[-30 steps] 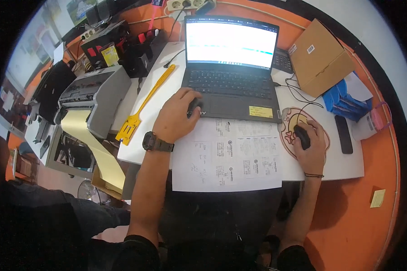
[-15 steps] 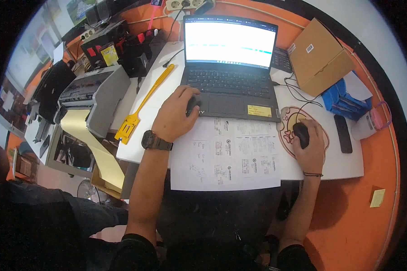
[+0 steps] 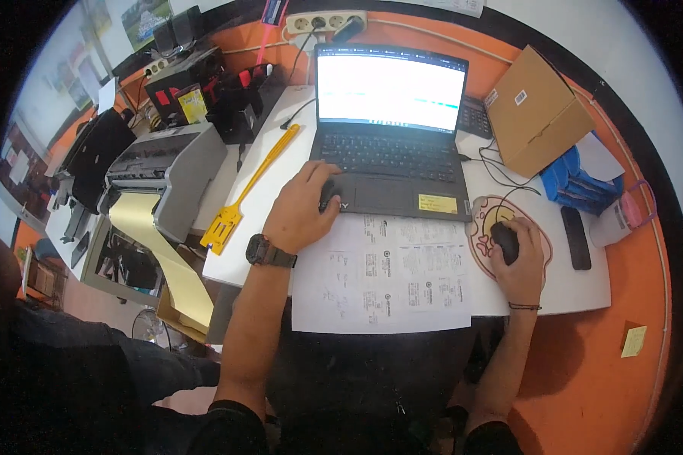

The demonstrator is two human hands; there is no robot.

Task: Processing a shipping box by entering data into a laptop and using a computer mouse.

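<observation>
The open black laptop (image 3: 402,199) stands on the white desk with its screen lit. Over its front left corner lies my left hand (image 3: 302,201), fingers stretched toward the keyboard (image 3: 387,157) and thumb apart on the palm rest. A dark patch shows between thumb and index finger; what it is I cannot make out. My right hand (image 3: 525,262) curls over a black mouse (image 3: 505,243) on a cartoon-patterned mouse pad (image 3: 481,227). Printed sheets (image 3: 341,303) with receipt-like copies and handwriting lie before the laptop, partly beneath my left wrist and jutting past the desk's front edge.
A yellow long-handled plastic tool (image 3: 247,193) lies left of the laptop. Beyond it stands a grey printer (image 3: 171,163) with yellow paper (image 3: 155,243) hanging out. At right are a cardboard box (image 3: 535,114), blue pouch (image 3: 580,182), black phone (image 3: 576,238) and a pink-lidded tumbler (image 3: 618,216).
The whole view has shifted slightly, so everything sits a little lower. Content on the laptop screen looks different. Both hands keep their places on the laptop and the mouse.
</observation>
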